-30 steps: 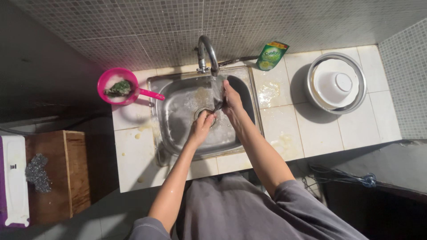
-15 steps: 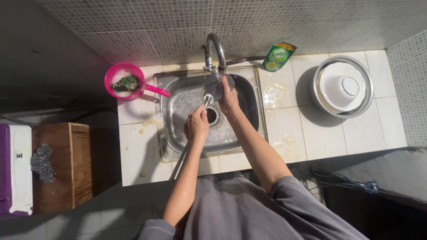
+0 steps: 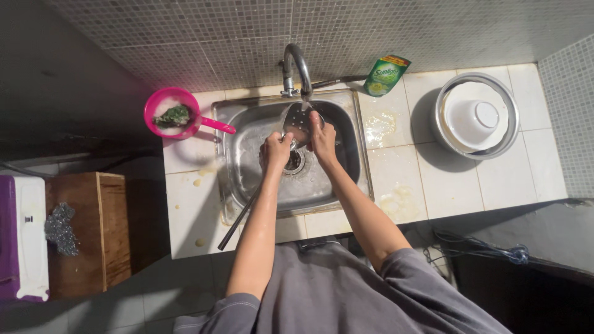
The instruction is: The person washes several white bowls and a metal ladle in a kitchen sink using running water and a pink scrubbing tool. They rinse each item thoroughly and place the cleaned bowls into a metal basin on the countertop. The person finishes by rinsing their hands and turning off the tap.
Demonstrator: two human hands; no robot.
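A perforated metal skimmer (image 3: 296, 121) — round, shallow, with a long thin handle slanting down past the sink's (image 3: 346, 167) front edge — is held over the drain (image 3: 293, 161), just under the curved tap (image 3: 298, 65). The left hand (image 3: 276, 150) is closed around the handle near the bowl; the right hand (image 3: 322, 137) is pressed against the bowl's rim, fingers curled on it. Both forearms are stretched forward, wet. A pink scoop (image 3: 175, 112) is seen on the tiled counter at left — a steel basin (image 3: 507, 133) with a white bowl (image 3: 475, 117) at right.
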